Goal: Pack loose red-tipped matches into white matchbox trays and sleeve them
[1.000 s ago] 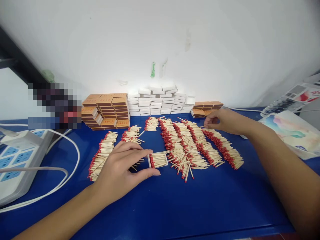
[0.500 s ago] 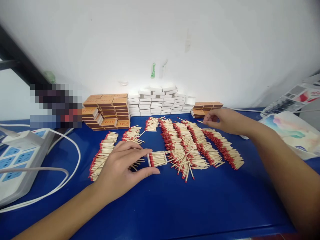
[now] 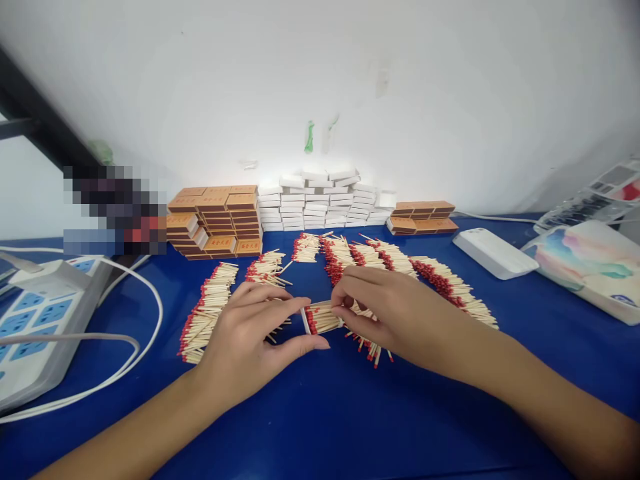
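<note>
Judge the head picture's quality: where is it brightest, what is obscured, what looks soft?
Head view: the white wall glows brightest above the stacked white rectangular boxes; a blocky mosaic covers a patch left of the taller orange-brown matchbox stack; clear plastic packaging at right looks soft.

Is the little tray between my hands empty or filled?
Not empty: the tray holds matches, red heads lined up at its left end. Whether it's full, I cannot tell; the right hand covers part.

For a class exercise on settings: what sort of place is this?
Probably an indoor workspace, whether home or workshop I can't tell: a blue table, rows of matches, a power strip.
</note>
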The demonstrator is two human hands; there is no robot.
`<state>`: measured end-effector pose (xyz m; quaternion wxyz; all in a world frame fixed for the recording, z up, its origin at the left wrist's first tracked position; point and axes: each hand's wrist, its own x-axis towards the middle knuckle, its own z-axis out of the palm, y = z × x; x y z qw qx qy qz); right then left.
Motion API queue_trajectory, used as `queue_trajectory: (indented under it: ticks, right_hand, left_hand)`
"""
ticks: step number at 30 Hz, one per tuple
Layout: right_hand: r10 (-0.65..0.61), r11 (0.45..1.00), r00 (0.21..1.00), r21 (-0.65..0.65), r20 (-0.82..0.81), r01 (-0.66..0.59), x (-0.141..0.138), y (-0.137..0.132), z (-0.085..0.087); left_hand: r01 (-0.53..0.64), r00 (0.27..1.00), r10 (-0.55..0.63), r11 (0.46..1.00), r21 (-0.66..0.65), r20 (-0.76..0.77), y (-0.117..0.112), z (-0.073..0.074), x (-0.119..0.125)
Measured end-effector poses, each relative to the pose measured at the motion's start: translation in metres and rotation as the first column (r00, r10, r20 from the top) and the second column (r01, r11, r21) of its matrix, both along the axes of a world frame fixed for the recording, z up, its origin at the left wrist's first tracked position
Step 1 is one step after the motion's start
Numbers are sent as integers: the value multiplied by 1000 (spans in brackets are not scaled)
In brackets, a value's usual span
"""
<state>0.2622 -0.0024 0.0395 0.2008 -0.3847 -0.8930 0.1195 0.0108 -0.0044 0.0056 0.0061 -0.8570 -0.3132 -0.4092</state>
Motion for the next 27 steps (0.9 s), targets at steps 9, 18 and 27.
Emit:
queue_trajectory:
  ticks: [9,18,27]
  right_hand:
    - [11,993,998,116,58,-17,-14,-6,-4]
    - [-434,897,900,100,29,430,85,44,31]
    - [-395,829,874,-300,283,472,172,90,-3]
  left_hand:
    - [-3,1000,3,1000,21,-1,-1,-2,1]
    - [3,1000,-3,999,-35,-3,0,-1,-6]
    - [12,1000,-12,999,-43,-16,1,-3,-8]
